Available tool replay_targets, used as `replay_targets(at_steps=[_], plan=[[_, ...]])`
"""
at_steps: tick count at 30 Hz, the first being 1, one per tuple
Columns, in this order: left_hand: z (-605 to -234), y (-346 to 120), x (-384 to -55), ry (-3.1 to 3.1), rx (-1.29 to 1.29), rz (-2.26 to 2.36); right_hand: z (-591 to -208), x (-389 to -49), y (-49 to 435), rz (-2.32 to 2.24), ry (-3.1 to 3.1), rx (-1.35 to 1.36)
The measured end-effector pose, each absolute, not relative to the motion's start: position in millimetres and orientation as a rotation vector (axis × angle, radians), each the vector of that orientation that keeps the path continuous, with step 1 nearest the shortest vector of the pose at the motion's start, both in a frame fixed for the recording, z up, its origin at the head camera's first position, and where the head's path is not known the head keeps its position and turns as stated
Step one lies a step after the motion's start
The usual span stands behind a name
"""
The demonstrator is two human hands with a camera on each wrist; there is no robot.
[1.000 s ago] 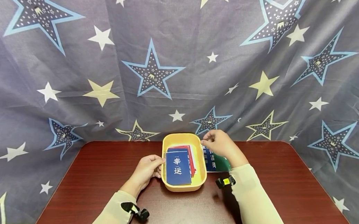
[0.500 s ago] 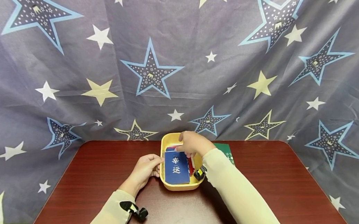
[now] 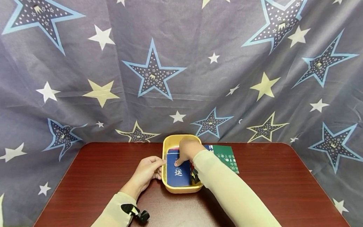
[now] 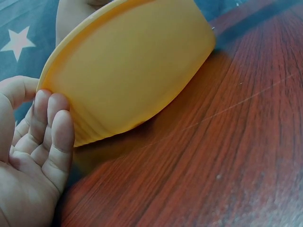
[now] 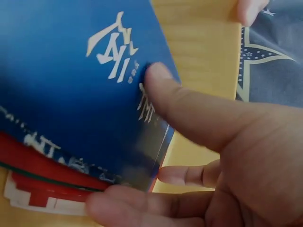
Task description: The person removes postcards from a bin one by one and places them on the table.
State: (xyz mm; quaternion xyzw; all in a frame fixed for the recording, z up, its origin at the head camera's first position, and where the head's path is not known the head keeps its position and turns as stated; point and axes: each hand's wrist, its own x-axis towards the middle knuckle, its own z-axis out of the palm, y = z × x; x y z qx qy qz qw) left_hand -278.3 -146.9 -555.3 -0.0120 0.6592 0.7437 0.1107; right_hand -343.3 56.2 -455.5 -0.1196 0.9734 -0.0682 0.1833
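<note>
A yellow plastic tray [image 3: 182, 190] with high walls stands upright on the table. My left hand [image 3: 145, 172] holds its left side; in the left wrist view the thumb is at the rim and the fingers lie against the outer wall [image 4: 128, 71]. Inside the tray lies a stack of cards, topped by a dark blue card [image 3: 175, 179] with white characters. My right hand [image 3: 189, 150] reaches into the tray and pinches the stack. In the right wrist view its thumb presses the blue card [image 5: 57, 56], its fingers at the stack's edge beside red cards [image 5: 23, 151].
Right of the tray, partly behind the right sleeve, green and blue printed cards [image 3: 225, 154] lie on the table. The red-brown tabletop [image 3: 284, 183] stretches to both sides. A grey curtain [image 3: 198, 84] with stars hangs behind it.
My right hand has moved left from beside the tray's right rim into the tray and down onto the card stack. The left hand has stayed at the tray's left side.
</note>
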Motion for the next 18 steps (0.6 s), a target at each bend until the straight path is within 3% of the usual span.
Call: replay_targets(at_steps=[11, 18], plan=[[-556, -147, -278, 1.922, -0.018, 2.187, -445, -343, 67, -0.267, 2.805, -0.408], [-555, -145, -279, 1.913, -0.012, 2.199, -422, -338, 84, -0.611, 2.802, -0.386]])
